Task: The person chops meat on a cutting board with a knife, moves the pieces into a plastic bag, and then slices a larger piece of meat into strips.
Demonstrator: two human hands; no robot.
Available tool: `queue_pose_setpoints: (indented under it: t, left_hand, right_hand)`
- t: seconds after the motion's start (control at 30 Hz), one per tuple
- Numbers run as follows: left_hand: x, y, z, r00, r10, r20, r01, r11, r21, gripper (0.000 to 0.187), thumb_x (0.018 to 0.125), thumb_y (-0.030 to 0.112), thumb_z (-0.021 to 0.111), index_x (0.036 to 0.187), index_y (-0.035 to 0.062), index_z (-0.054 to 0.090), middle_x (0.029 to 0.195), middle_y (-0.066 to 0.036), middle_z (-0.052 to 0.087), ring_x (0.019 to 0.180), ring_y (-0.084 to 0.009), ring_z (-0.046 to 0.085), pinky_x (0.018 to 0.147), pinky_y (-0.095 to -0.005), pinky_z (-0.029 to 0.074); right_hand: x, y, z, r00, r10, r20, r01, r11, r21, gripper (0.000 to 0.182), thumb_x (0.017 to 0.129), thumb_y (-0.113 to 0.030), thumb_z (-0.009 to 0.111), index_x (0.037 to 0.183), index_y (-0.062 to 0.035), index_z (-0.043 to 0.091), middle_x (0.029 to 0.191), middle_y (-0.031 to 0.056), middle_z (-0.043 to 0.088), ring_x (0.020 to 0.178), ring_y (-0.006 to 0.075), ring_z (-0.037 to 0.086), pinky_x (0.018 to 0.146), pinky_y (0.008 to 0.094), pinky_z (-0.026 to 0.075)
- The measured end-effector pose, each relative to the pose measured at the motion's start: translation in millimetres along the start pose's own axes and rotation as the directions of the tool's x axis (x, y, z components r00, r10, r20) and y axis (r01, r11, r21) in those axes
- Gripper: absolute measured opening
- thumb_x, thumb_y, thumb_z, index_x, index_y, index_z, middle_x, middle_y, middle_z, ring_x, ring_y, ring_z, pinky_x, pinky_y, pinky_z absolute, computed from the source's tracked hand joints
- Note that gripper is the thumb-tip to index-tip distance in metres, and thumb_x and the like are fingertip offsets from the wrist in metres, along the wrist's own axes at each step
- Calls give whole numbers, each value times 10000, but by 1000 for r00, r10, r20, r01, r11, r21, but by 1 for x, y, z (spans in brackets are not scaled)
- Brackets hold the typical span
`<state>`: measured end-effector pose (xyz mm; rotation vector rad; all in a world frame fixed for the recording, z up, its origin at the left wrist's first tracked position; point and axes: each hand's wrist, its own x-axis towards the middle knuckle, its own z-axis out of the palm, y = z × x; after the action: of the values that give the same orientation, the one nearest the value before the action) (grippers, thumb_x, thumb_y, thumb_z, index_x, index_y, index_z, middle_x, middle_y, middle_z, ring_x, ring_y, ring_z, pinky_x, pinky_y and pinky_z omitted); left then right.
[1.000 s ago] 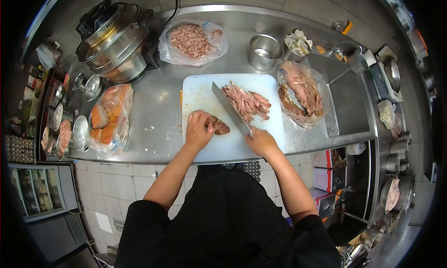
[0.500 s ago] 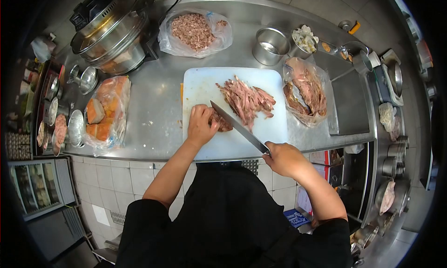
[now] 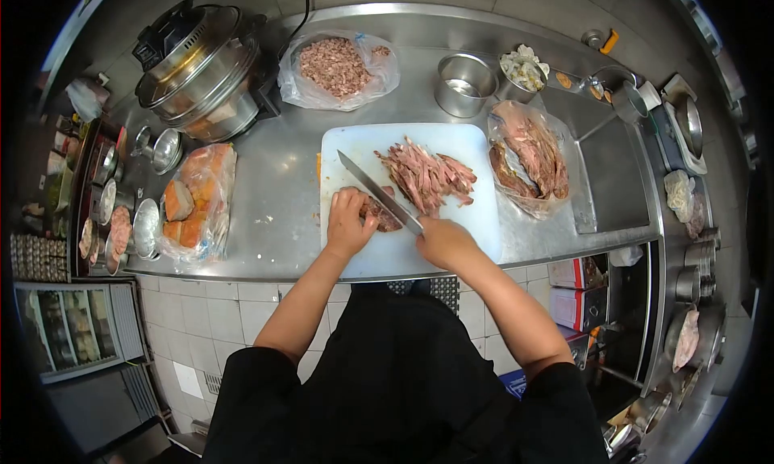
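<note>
My right hand (image 3: 447,243) is closed around the handle of a long kitchen knife (image 3: 372,188). The blade slants to the upper left, lying across the board just past my left fingertips. With fingers curled, my left hand (image 3: 349,224) presses down on a piece of cooked meat (image 3: 389,219), part of which is hidden under the hand and blade. Beyond it, a pile of sliced meat strips (image 3: 427,174) lies on the white cutting board (image 3: 343,148).
Right of the board sits a bag of meat chunks (image 3: 528,153), beside a sink (image 3: 617,174). Behind are a bag of minced meat (image 3: 334,67), a steel pot (image 3: 465,85) and a pot of pale pieces (image 3: 524,69). Leftward lie bagged orange-skinned blocks (image 3: 197,194) and a large lidded cooker (image 3: 201,69).
My right hand and the knife have moved up and to the left, so the blade reaches farther across the board. My left hand stays on the meat. The view has shifted slightly.
</note>
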<state>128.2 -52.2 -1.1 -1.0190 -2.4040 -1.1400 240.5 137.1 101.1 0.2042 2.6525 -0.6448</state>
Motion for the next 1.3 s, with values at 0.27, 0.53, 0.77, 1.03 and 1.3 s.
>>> queue_pose_setpoints:
  t: [0.27,0.53,0.77,1.03,1.3]
  left_hand:
    - [-1,1,3,1000,0,-26,0,1000,-12,279,692,138,622,943,33,557,970,-137,519,932,-344,489,844,-448,425]
    - [-1,-3,4,999,-35,32,36,998,-48,296,698,158,618,957,30,557,993,-149,533,952,-352,493,842,-438,420]
    - [-2,-2,5,999,-46,0,46,999,-19,305,694,163,627,962,32,561,1000,-144,537,953,-350,490,847,-442,428]
    - [-2,-3,3,998,-53,-21,52,997,-64,279,685,95,656,941,35,564,993,-141,554,947,-341,512,845,-416,444]
    - [-3,-2,4,997,-81,-10,80,993,-86,277,689,93,675,934,32,560,979,-137,552,967,-346,515,863,-435,446]
  right_hand:
    - [-71,1,-59,982,33,185,-14,995,-103,277,917,-214,566,1089,1,596,907,241,687,900,410,668,823,498,520]
    - [-2,-16,-18,983,70,167,-76,997,27,289,894,-181,569,1100,21,592,934,245,689,913,405,668,825,493,521]
    - [-46,-9,-55,957,86,278,-86,996,-13,299,886,-164,564,1130,6,587,981,240,690,972,389,667,869,488,515]
    - [25,-11,22,1000,23,-6,-23,999,32,257,896,-188,570,1084,-15,597,914,266,674,904,427,654,820,523,504]
    - [-59,-14,-64,976,68,209,-42,991,-125,283,910,-217,567,1082,6,591,929,239,686,920,413,662,846,496,512]
